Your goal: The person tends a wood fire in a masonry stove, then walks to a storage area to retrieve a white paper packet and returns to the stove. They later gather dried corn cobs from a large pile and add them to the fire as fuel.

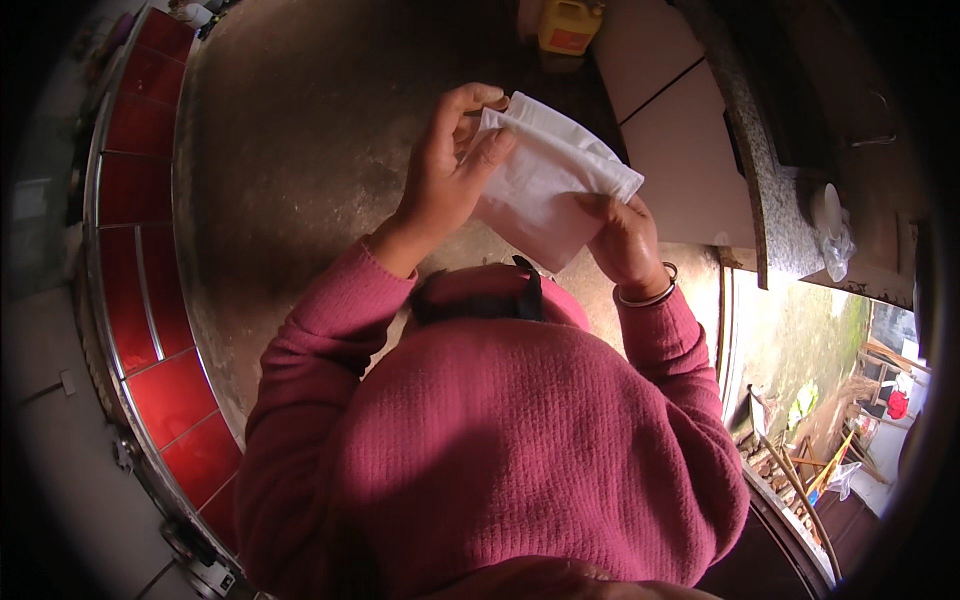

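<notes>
A thin white pouch or bag [551, 169], its material not certain, is held up in front of my chest between both hands. My left hand [457, 150] pinches its upper left corner, with the thumb on the near face and the fingers behind, partly hidden. At the opposite end my right hand [626, 232] grips the lower right edge, thumb on top; a metal bangle [651, 298] circles that wrist. The pouch's upper edge shows two layers slightly apart. Both arms are in pink knitted sleeves.
Red-fronted cabinets [139, 187] line the left side. A yellow plastic jug [570, 28] stands on the floor at the top. To the right is a granite countertop edge [757, 187] with a clear plastic bag [838, 251]; beyond an open doorway, sticks [802, 495] and clutter lie outside.
</notes>
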{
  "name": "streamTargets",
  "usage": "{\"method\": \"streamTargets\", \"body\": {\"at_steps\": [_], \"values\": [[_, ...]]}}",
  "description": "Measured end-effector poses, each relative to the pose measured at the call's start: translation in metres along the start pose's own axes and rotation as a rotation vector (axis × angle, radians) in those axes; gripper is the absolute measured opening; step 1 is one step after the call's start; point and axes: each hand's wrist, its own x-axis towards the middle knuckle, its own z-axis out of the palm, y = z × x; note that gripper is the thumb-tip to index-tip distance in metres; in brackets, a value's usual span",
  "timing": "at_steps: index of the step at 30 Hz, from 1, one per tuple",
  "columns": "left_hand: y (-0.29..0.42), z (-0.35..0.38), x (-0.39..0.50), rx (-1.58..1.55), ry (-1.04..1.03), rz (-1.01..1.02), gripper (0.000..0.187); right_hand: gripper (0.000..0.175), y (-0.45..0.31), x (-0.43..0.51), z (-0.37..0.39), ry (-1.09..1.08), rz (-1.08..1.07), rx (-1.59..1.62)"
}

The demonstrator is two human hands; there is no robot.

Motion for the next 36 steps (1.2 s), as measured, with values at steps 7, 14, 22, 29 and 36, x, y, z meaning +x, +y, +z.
{"method": "streamTargets", "body": {"at_steps": [7,14,22,29,36], "values": [[-0.006,0.006,0.000,0.070,-0.061,0.089,0.018,0.038,-0.007,-0.004,-0.008,-0.088,0.026,-0.006],[-0.001,0.030,0.001,0.199,-0.053,-0.047,0.013,0.045,-0.018,-0.018,-0.015,-0.095,0.047,-0.127],[0.004,0.052,0.005,0.187,-0.005,0.061,0.032,0.031,-0.025,-0.018,-0.006,0.195,-0.122,-0.183],[-0.021,0.036,-0.007,-0.236,-0.526,-0.614,0.047,0.031,-0.067,-0.026,-0.015,0.045,-0.252,0.202],[-0.035,0.028,-0.031,-0.399,-0.369,-0.858,0.032,0.027,-0.074,-0.035,-0.042,0.258,-0.252,0.180]]}}
